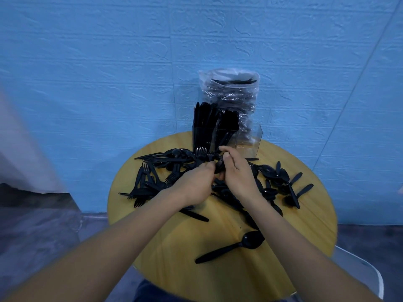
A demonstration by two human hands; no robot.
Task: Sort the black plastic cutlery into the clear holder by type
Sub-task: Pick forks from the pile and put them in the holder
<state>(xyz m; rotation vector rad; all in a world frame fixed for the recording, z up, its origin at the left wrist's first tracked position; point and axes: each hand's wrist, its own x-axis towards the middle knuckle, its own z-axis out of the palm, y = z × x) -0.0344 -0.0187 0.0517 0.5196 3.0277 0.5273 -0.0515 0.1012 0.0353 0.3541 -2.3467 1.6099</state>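
A: Both hands meet over the middle of the pile (174,171), just in front of the holder (218,136). Why there?

B: Likely because that is the short trip. The holder stands at the far edge of the table (170,247), so whatever is gathered only has to go up and forward.

A: What has the right hand (236,171) got?

B: Its fingers are curled round a small bundle (219,165) of black pieces, thumb on top. Which type they are cannot be told; they are dark and half hidden by the hand.

A: And the left hand (196,182)?

B: Its fingertips are bent in and pinch at the same bundle from the other side, probably squaring the pieces so they drop in together.

A: How full is the holder?

B: The left and middle compartments hold upright pieces, handles up. The right compartment looks empty. Behind it stands a clear bag (231,99) of more cutlery.

A: What is left?

B: Plenty. Forks (150,171) lie mostly on the left, spoons (274,173) mostly on the right, and one spoon (231,247) lies apart near the front. Judging by that, the sorting is well short of done.
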